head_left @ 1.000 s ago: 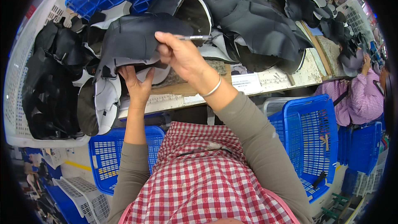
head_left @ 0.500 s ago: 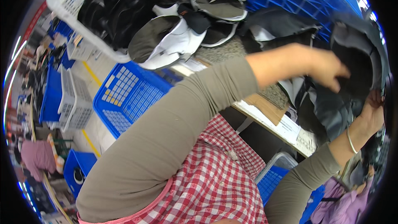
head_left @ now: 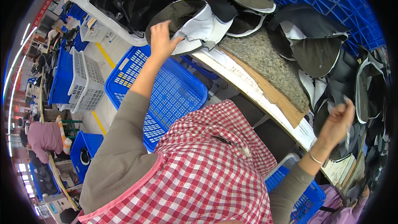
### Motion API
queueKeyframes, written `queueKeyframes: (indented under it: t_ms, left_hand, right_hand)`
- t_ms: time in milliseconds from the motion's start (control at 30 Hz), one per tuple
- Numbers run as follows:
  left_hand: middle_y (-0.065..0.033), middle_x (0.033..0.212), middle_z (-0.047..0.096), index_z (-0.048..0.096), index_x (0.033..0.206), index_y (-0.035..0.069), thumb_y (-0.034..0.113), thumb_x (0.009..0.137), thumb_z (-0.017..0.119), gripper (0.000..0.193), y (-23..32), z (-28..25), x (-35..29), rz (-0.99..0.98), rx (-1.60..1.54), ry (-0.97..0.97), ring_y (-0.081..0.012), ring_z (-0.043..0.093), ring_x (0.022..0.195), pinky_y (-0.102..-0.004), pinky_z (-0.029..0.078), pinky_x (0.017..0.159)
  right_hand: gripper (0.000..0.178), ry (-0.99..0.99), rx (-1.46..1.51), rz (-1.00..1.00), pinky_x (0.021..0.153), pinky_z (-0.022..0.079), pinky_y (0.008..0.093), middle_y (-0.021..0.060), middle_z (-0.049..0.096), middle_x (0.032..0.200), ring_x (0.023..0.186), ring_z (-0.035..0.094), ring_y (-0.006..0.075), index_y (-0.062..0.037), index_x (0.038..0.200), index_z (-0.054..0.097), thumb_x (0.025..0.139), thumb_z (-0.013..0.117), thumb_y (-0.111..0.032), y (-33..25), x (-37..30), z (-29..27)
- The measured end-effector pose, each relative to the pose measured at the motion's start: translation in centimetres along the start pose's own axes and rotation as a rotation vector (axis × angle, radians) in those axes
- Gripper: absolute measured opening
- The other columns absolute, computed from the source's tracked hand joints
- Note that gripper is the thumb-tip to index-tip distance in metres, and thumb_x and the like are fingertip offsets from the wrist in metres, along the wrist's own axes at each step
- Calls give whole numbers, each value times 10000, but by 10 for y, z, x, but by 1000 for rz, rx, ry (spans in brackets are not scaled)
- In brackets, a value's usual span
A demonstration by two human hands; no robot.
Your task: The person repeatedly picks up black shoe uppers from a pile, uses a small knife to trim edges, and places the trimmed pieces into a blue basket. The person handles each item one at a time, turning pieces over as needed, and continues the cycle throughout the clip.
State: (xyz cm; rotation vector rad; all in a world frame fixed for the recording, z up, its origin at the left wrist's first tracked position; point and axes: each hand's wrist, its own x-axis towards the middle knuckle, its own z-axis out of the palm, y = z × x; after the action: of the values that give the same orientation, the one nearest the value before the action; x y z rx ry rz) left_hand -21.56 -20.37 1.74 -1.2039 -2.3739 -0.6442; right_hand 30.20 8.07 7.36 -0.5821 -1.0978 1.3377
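Observation:
My left hand (head_left: 161, 43) is at the near edge of a white and dark shoe upper (head_left: 199, 29), thumb and fingers spread against it, not closed around it. This upper lies at the near rim of the white basket, beside other uppers. On the right, my right hand (head_left: 338, 122) is closed on a slim, light pen-like tool (head_left: 348, 137); its exact kind is unclear. Close to that hand are a white-edged dark upper (head_left: 369, 85) and several black uppers. Another grey and white upper (head_left: 317, 54) rests on the bench, farther from me.
The bench carries a speckled grey mat (head_left: 265, 60) and a cardboard sheet (head_left: 286, 103). A white basket (head_left: 139, 39) holds black pieces; a blue crate (head_left: 327, 0) stands behind. An empty-looking blue basket (head_left: 178, 95) sits below left. Another person (head_left: 43, 137) is far left.
My left hand has swung from the uppers on the right to the white and dark upper on the left. My right hand has come away from the dark upper, toward me.

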Motion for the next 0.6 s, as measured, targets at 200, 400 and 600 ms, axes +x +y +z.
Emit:
queueKeyframes:
  t_ms: [200, 400, 600]
  left_hand:
    - [-128, 797, 739, 711, 852, -11, 319, 872, 789, 339, 26, 21, 96, -116, -639, -419, -235, 712, 723, -391, 560, 678]
    - [-235, 874, 700, 705, 975, -25, 265, 953, 646, 297, 166, 53, 76, 107, -720, 18, -410, 703, 860, -506, 551, 794]
    - [-370, 1158, 607, 607, 1141, -83, 430, 859, 758, 605, 262, 88, 9, 311, -551, -219, -510, 604, 1098, -564, 512, 917]
  right_hand:
    - [332, -174, -262, 89, 592, 290, 235, 10, 520, 722, 653, 430, 80, 54, 1120, 685, 1068, 589, -259, 26, -56, 65]
    - [299, -277, -355, 99, 641, 349, 232, 19, 589, 779, 700, 472, 82, 38, 1145, 706, 1053, 593, -223, 33, -69, 75]
    - [345, -513, -499, 159, 846, 462, 270, 46, 684, 881, 872, 614, 112, 6, 1152, 730, 1038, 622, -301, 54, -82, 71]
